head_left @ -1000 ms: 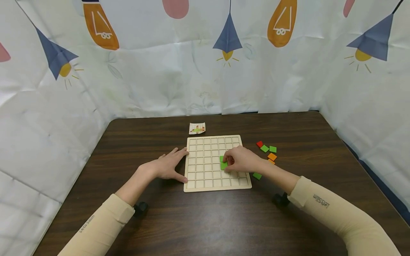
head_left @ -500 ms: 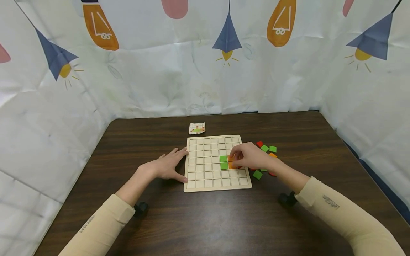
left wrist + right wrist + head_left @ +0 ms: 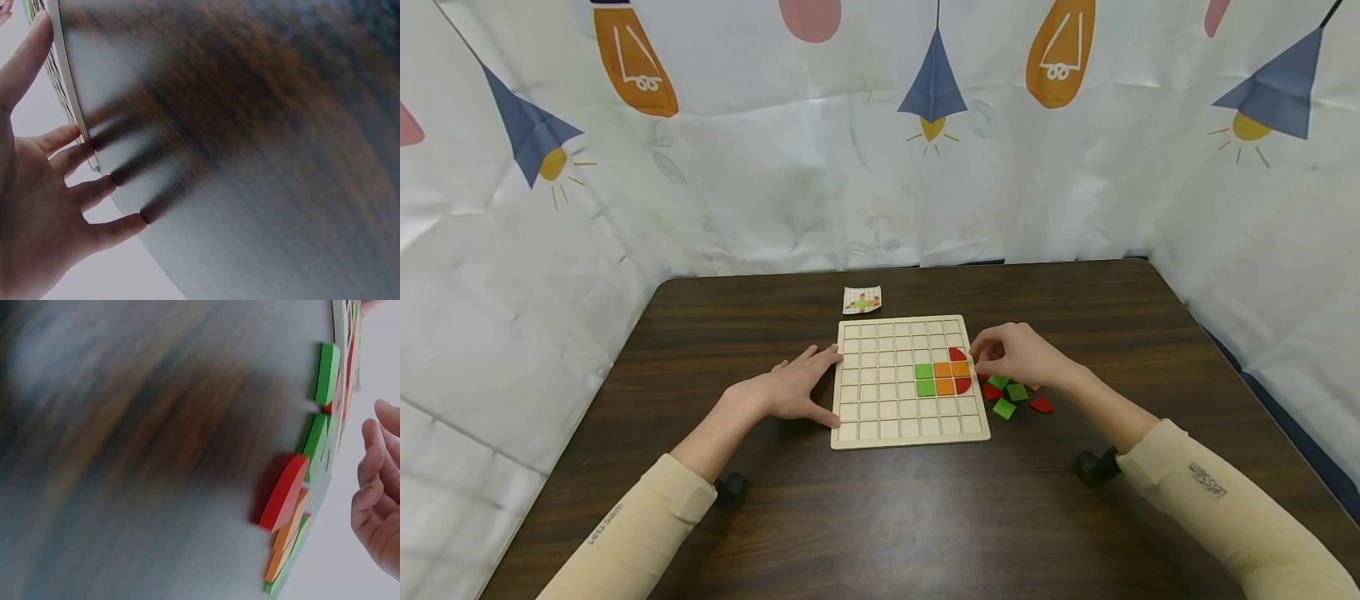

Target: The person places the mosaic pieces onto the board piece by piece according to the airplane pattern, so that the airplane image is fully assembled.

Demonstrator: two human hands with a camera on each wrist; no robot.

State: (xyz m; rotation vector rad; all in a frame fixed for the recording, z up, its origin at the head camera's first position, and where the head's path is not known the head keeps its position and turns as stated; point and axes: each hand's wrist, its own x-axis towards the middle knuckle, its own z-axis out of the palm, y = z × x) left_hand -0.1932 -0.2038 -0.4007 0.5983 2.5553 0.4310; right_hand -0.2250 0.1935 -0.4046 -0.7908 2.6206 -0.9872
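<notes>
A pale wooden grid board lies on the table. Towards its right side are two green square tiles, three orange square tiles and red rounded tiles, one above and one below. My left hand has its fingers spread, with thumb and fingertips at the board's left edge; in the left wrist view the other fingertips touch the tabletop. My right hand hovers by the board's right edge, fingers loosely bent. No tile shows between its fingers in the right wrist view.
Loose tiles lie right of the board, including a green square tile and a red rounded tile. A small card with a coloured grid pattern lies behind the board. A printed white curtain hangs beyond the table.
My right hand has moved right, from over the green tiles, past the orange ones, to beyond the board's edge, uncovering the orange and red tiles. My left hand has stayed put.
</notes>
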